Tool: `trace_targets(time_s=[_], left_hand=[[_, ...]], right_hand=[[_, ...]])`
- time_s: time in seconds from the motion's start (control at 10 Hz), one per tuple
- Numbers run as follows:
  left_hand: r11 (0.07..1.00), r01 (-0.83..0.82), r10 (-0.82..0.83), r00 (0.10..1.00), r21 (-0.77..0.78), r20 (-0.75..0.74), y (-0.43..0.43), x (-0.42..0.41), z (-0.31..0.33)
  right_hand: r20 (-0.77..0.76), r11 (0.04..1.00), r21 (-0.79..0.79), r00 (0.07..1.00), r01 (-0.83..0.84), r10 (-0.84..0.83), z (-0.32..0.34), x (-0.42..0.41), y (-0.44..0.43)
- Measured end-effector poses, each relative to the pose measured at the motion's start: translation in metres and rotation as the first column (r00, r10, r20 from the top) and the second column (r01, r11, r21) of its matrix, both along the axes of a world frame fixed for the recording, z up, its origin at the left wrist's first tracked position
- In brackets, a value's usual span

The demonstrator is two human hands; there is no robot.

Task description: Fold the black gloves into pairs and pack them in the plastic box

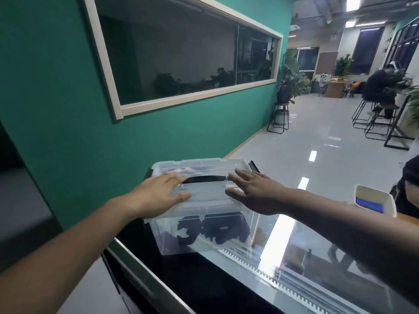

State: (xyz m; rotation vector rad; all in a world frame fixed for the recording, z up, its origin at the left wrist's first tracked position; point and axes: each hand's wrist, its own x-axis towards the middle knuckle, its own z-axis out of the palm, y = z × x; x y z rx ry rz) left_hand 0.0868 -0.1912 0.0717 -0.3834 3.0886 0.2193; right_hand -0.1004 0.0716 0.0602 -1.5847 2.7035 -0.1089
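Observation:
A clear plastic box (204, 243) stands on the left end of a glossy table, its transparent lid (199, 165) on top with a black handle (205, 179) across the middle. Folded black gloves (213, 231) lie inside on the bottom, seen through the front wall. My left hand (158, 196) rests flat on the lid's left side, fingers spread. My right hand (254, 190) lies flat on the lid's right side, fingers spread. Neither hand holds anything. Black latches stick out at both ends of the lid.
The reflective table (306, 257) runs to the right, with a white container (374, 199) holding something blue at its far right. A green wall (113, 143) with a window stands close on the left. A person in black sits at the right edge (408, 189). Stools and plants stand beyond.

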Motion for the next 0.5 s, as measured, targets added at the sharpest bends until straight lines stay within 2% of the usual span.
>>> trace_targets(time_s=[0.2,0.3,0.4,0.5], left_hand=[[0.982,0.009,-0.025,0.996,0.188,0.083,-0.002,-0.013,0.028],[0.954,-0.055,0.036,0.997,0.295,0.068,-0.006,-0.023,0.064],[0.862,-0.093,0.113,0.994,0.498,-0.010,-0.010,-0.035,0.106],[0.661,-0.058,0.096,0.995,0.748,-0.007,-0.010,-0.039,0.150]], right_hand=[[0.136,0.997,0.075,0.991,-0.010,0.000,0.029,-0.009,-0.001],[0.254,0.997,0.070,0.967,0.018,-0.036,0.070,-0.012,-0.005],[0.473,1.000,0.003,0.881,0.029,-0.027,0.116,-0.019,-0.008],[0.785,0.989,-0.095,0.619,0.111,0.006,0.159,-0.025,-0.005]])
